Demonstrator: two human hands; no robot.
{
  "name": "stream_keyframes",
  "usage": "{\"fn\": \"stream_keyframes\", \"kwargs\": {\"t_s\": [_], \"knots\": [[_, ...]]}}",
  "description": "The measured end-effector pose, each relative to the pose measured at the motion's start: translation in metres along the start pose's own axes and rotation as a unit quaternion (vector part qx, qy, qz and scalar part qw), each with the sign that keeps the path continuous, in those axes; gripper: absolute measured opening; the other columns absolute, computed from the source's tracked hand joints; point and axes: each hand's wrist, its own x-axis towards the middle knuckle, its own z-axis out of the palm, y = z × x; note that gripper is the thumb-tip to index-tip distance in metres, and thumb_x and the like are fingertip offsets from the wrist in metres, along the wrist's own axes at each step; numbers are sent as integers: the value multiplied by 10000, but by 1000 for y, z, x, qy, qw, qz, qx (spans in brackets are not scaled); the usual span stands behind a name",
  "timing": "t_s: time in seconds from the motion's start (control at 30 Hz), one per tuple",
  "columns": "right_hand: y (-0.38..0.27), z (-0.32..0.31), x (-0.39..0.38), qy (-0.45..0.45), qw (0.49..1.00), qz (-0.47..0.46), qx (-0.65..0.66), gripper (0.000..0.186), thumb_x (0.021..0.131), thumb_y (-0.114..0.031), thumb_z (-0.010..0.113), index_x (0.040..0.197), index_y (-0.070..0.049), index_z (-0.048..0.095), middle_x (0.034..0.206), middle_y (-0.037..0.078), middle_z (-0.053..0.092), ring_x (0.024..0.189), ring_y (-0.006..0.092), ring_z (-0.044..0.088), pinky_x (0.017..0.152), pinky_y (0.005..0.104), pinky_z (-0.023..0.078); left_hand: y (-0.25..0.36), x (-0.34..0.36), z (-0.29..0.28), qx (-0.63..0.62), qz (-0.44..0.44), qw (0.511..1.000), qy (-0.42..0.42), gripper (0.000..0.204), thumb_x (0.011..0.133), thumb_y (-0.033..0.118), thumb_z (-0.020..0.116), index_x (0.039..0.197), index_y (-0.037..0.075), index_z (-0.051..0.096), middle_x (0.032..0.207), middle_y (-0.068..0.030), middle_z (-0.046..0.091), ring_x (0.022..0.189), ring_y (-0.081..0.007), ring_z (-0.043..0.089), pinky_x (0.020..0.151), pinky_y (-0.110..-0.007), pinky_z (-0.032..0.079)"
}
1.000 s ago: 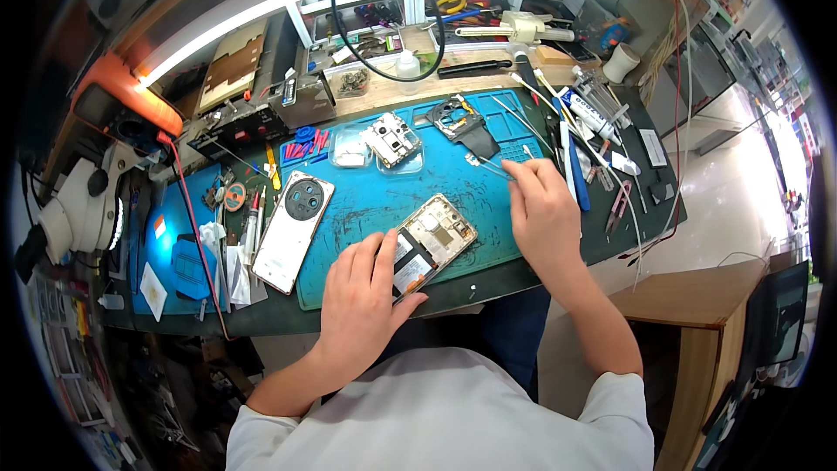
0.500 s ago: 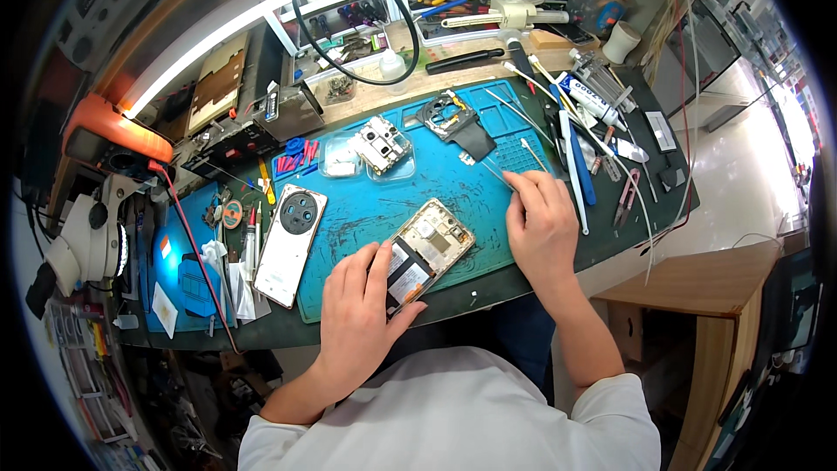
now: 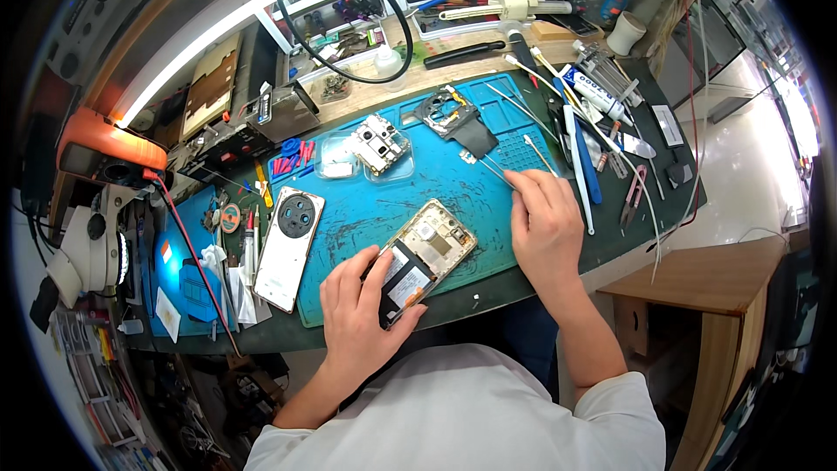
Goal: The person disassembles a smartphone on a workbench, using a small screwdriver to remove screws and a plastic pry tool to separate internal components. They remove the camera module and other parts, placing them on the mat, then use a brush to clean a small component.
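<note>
Left hand [image 3: 362,292] was half open around the lower end of the opened phone [image 3: 443,242], fingers along its left side, thumb at the near edge; looked like a steadying hold, not a hard clamp. Phone lay slantwise on the blue mat [image 3: 344,214], board end pointing away from the person, battery [image 3: 405,283] exposed by the left hand. Right hand [image 3: 545,218] was pinched nearly closed on a thin metal tool, probably tweezers [image 3: 497,170], tip just beside the small pale bits [image 3: 467,158] at the end of the dark flap [image 3: 475,139] on the black module [image 3: 446,111]. Contact at the tip: couldn't tell at this scale. My read: fine work like this called for a light pinch, tip low and shallow, and the wrist braced on the mat. Flap looked flexible, so lifting by a solid edge beat tugging on it. Left hand pressure belonged on the frame, off the battery, since metal tips near a cell risked a puncture or short. The loose white speck [image 3: 476,298] on the table [image 3: 506,283] near the phone was easy to sweep off with a sleeve; worth parking it in a clear tray [image 3: 336,157].
</note>
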Motion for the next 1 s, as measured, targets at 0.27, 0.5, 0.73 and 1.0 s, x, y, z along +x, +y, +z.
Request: {"fn": "stream_keyframes", "kwargs": {"t_s": [0.27, 0.5, 0.73, 1.0], "knots": [[1, -1, 2, 6, 1000, -5, 20, 281, 873, 38, 743, 1138, -53, 761, 1073, 70, 712, 962, 280, 665, 833, 397, 546, -1, 1, 1, -5, 8, 1000, 8, 831, 703, 223, 937, 1432, 16, 598, 1461, -188, 569, 1283, -394, 547, 1069, -503, 410], [-3, -5, 1, -4, 999, 0, 34, 343, 837, 89, 732, 1150, -50, 762, 1082, 69, 701, 960, 284, 659, 817, 399, 547, -1, -3, -1, 6, 6, 1000, -1, 828, 748, 328, 936, 1450, 49, 597, 1497, -170, 557, 1292, -372, 550, 1050, -494, 419], [-5, -6, -3, -10, 999, 4, 31, 377, 812, 112, 714, 1154, -39, 759, 1108, 75, 694, 978, 295, 654, 815, 405, 547, -2, -8, -1, -16, 1, 1000, 0, 878, 709, 295, 955, 1459, 30, 583, 1534, -190, 541, 1326, -398, 542, 1092, -509, 418], [0, -3, -5, 51, 992, 45, 106, 453, 874, 143, 662, 1273, -55, 744, 1167, 116, 662, 897, 211, 649, 727, 336, 549, 2, -3, -7, -27, 0, 1000, -10, 841, 787, 269, 923, 1491, 12, 544, 1526, -200, 521, 1323, -378, 530, 1065, -483, 428]]}}
